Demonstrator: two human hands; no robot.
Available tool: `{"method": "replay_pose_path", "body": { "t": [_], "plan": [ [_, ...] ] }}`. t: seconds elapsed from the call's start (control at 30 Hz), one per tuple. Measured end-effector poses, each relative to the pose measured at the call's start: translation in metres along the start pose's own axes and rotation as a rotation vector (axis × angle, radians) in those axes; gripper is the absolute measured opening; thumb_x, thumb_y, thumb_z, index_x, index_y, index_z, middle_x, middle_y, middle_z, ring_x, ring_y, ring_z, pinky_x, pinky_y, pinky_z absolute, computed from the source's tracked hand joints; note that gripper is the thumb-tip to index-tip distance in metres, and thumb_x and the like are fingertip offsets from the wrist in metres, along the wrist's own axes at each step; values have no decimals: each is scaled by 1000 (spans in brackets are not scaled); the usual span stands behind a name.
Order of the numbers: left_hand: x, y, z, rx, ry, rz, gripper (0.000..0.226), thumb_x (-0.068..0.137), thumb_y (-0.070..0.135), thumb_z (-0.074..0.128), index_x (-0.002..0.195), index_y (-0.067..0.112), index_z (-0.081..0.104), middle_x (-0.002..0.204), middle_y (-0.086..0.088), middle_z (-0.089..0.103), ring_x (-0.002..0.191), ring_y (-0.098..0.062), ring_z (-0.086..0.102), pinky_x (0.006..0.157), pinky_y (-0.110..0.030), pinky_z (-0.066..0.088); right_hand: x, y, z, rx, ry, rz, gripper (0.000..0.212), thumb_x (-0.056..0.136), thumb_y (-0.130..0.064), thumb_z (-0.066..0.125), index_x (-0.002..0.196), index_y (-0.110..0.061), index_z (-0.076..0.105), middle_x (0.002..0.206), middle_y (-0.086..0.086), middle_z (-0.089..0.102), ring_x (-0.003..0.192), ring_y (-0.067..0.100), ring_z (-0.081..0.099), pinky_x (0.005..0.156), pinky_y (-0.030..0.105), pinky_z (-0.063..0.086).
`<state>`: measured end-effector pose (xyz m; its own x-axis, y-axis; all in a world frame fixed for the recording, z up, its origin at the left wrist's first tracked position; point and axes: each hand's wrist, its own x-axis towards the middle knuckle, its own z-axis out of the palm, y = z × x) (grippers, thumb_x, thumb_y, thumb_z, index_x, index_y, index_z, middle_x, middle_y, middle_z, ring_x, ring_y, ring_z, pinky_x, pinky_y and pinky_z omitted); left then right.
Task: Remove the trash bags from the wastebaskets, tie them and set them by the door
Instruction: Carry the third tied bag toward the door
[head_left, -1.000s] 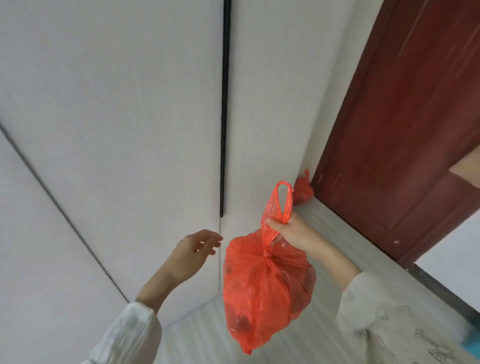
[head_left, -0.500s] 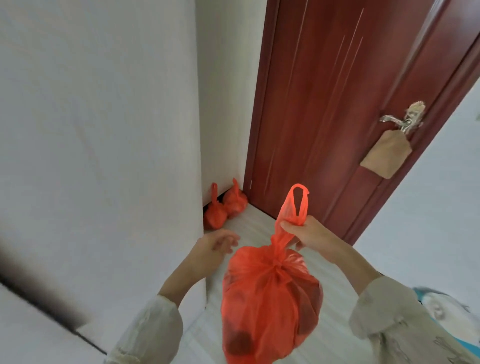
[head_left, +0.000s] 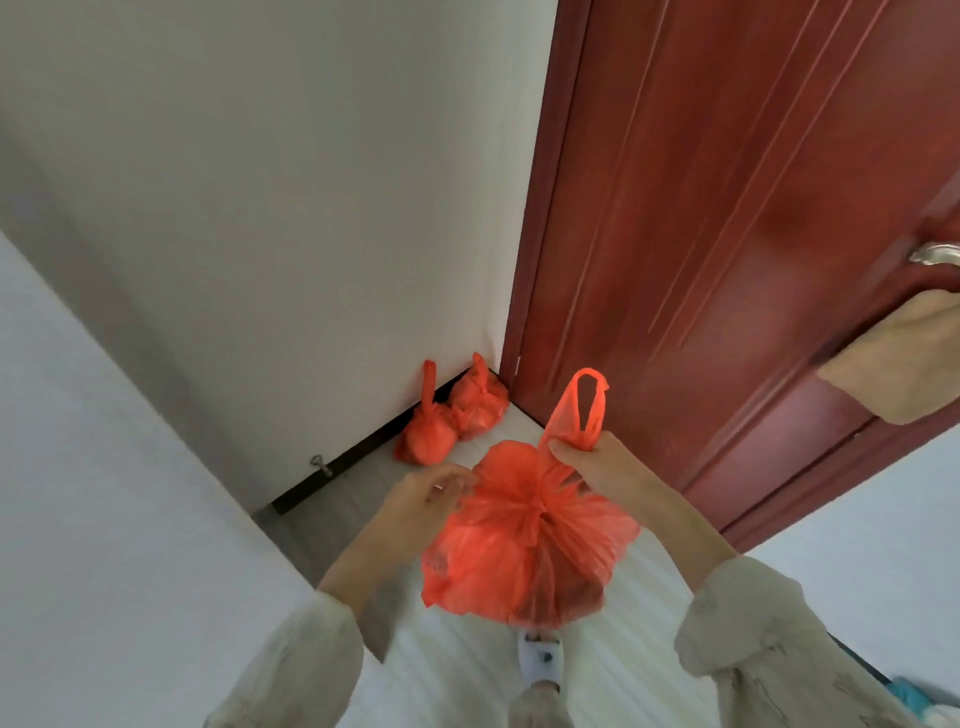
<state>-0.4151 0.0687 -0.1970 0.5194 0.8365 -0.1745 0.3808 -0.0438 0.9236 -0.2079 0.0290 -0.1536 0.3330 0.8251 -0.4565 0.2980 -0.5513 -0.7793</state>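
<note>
Head view: right hand (head_left: 597, 457) pinches the tied bag (head_left: 524, 540) by its handles, left hand (head_left: 431, 493) loose beside it; two bags (head_left: 452, 415) sit far-left by the door (head_left: 727, 208)

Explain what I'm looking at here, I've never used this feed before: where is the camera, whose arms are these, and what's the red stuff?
There is no machine here. The single picture comes from a wide-angle camera worn on a person's head, looking forward and down, so the two sleeved arms rising from the bottom edge are that person's own.

The right hand pinches the handle loops of a knotted red trash bag, which hangs in the air above the pale floor. The left hand is beside the bag, its fingers at the bag's edge; whether they grip it I cannot tell.

Ahead, two more tied red bags sit on the floor in the corner where the white wall meets the dark red door. A metal door handle shows at the right edge, with something tan hanging below it.
</note>
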Motion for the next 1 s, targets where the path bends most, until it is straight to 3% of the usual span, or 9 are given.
{"method": "replay_pose_path", "body": {
  "t": [0.1, 0.2, 0.3, 0.4, 0.57, 0.67, 0.8, 0.9, 1.0],
  "plan": [
    [62, 0, 7, -65, 125, -69, 29, 93, 1, 38, 90, 13, 64, 79, 6, 61, 62, 10, 60, 57, -3, 41, 72, -13, -11, -56, -106, -21, 32, 94, -19, 50, 111, 6, 61, 72, 7, 61, 52, 9, 55, 42, 13, 41],
    [116, 3, 16, -106, 203, -153, 27, 93, 0, 37, 103, 1, 62, 79, -2, 60, 56, 13, 57, 54, -3, 41, 134, -22, -18, -133, -218, -5, 34, 93, -22, 52, 108, 6, 62, 83, 14, 63, 57, 15, 57, 44, 15, 42],
    [155, -2, 17, -100, 245, -245, 26, 93, 3, 38, 96, 14, 61, 77, 5, 61, 54, 12, 57, 55, -6, 42, 185, -33, -17, -201, -318, 3, 30, 92, -23, 53, 103, 2, 63, 78, 12, 62, 56, 13, 55, 49, 21, 42],
    [179, -14, 6, -116, 320, -343, 26, 93, -2, 36, 93, 14, 57, 74, 5, 59, 52, 11, 57, 52, -4, 41, 231, -46, -7, -215, -375, 7, 32, 92, -23, 53, 113, 1, 59, 85, 10, 63, 58, 14, 57, 51, 21, 44],
    [207, -59, -23, -225, 472, -519, 32, 93, -3, 36, 80, 18, 56, 68, 6, 60, 47, 9, 56, 49, -3, 41, 309, -66, 34, -263, -454, -47, 29, 92, -21, 53, 113, -3, 60, 106, 18, 68, 92, 37, 67, 67, 31, 51],
    [230, -91, -40, -304, 584, -602, 35, 93, 0, 39, 75, 24, 57, 52, 15, 65, 46, 8, 58, 48, -4, 42, 351, -72, 71, -313, -527, -36, 26, 91, -23, 53, 107, -4, 59, 99, 19, 68, 87, 36, 68, 63, 32, 50],
    [265, -129, -64, -395, 644, -636, 27, 94, 5, 39, 82, 19, 59, 75, 6, 64, 53, 8, 61, 51, -5, 45, 402, -67, 127, -314, -562, 48, 17, 90, -21, 56, 84, -5, 57, 97, 32, 66, 86, 43, 67, 54, 30, 45],
    [284, -158, -80, -410, 647, -682, 21, 95, 11, 40, 91, 16, 60, 82, 2, 64, 69, -5, 63, 55, -7, 48, 432, -62, 166, -332, -594, 128, 26, 92, -20, 52, 66, -16, 48, 98, 35, 64, 98, 50, 62, 56, 30, 43],
    [308, -197, -99, -473, 658, -760, 23, 94, 9, 40, 85, 16, 60, 81, -4, 62, 78, -23, 59, 68, -26, 52, 475, -53, 209, -308, -608, 211, 22, 92, -16, 51, 90, 3, 61, 99, 30, 65, 100, 44, 64, 58, 33, 47]
  ]
}}
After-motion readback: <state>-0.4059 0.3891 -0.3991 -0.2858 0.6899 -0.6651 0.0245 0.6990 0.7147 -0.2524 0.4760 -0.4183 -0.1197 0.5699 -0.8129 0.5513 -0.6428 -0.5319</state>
